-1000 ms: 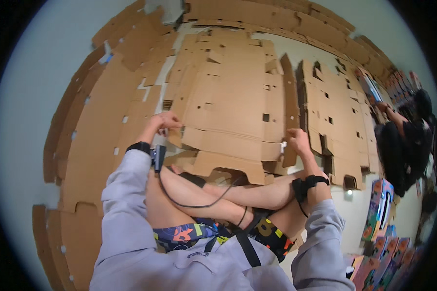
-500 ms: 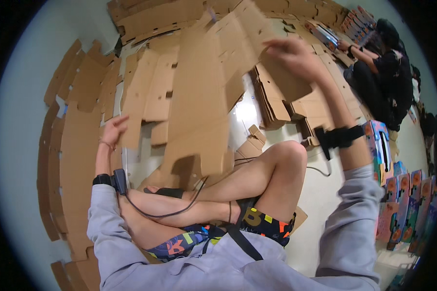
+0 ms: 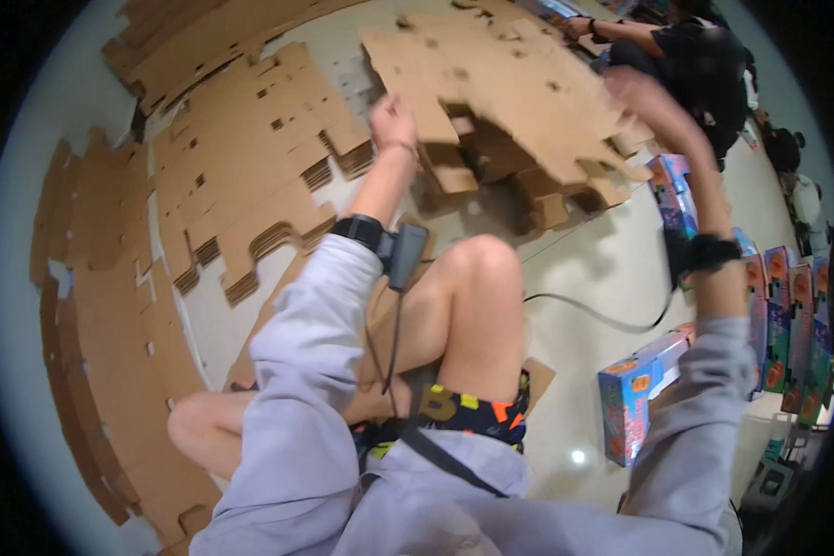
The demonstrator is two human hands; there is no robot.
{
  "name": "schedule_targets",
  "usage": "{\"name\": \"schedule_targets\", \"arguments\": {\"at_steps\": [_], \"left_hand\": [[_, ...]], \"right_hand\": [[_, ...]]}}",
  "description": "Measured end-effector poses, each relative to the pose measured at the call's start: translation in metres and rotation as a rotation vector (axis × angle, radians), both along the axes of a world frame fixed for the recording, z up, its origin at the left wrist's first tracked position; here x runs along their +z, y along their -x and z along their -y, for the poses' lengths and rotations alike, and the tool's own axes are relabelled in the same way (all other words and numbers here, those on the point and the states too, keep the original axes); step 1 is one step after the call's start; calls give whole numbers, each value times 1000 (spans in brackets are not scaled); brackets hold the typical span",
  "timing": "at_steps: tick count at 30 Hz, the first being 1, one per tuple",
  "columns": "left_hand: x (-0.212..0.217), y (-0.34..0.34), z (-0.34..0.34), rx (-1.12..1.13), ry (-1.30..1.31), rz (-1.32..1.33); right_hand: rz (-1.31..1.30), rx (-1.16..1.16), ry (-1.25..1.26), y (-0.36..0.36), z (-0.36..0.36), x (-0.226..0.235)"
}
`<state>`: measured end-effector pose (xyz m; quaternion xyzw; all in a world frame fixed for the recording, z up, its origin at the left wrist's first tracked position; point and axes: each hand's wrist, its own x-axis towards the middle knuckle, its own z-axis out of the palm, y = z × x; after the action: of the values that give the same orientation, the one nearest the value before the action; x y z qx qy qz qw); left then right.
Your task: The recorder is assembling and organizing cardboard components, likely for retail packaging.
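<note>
A wide die-cut cardboard sheet [image 3: 500,79] with notched edges and small holes lies ahead of me, over other folded cardboard pieces [image 3: 547,199]. My left hand [image 3: 394,122] is closed at the sheet's left edge, its fingers curled against the cardboard. By the far right edge of the sheet is my right hand [image 3: 635,93], smeared by motion, so its fingers and any contact cannot be made out. To the left sits a stack of similar cut-out cardboard sheets [image 3: 241,157], their layered edges showing.
More cardboard [image 3: 111,278] lines the left wall, and flattened pieces [image 3: 195,46] lie at the back. Colourful printed boxes [image 3: 625,408] stand on the floor at right, several more [image 3: 778,315] in a row beyond. Another person [image 3: 695,65] crouches at the far right. A black cable [image 3: 602,320] trails from my right wrist.
My view has turned to the right. My left hand, earlier open beside the left cardboard, has moved right and closed at the sheet's edge. My right hand has swung outward to the far right.
</note>
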<state>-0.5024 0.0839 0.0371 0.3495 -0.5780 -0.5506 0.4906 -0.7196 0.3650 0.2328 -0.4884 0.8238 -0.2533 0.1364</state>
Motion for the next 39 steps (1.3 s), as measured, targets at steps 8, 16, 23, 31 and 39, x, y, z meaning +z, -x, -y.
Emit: {"name": "schedule_targets", "arguments": {"at_steps": [8, 16, 23, 31, 39], "left_hand": [[-72, 5, -99, -195, -412, 182], [-43, 0, -97, -466, -162, 469], [-75, -22, -71, -501, 353, 849], [-20, -173, 18, -484, 488, 987], [46, -381, 110, -107, 563, 1177]], "right_hand": [[216, -413, -333, -68, -84, -219], [-71, -694, -431, -93, -34, -218], [-76, -735, -349, -96, -36, -249], [-81, -655, -624, -85, -13, -237], [-78, -977, -417, -113, -7, -245]]}}
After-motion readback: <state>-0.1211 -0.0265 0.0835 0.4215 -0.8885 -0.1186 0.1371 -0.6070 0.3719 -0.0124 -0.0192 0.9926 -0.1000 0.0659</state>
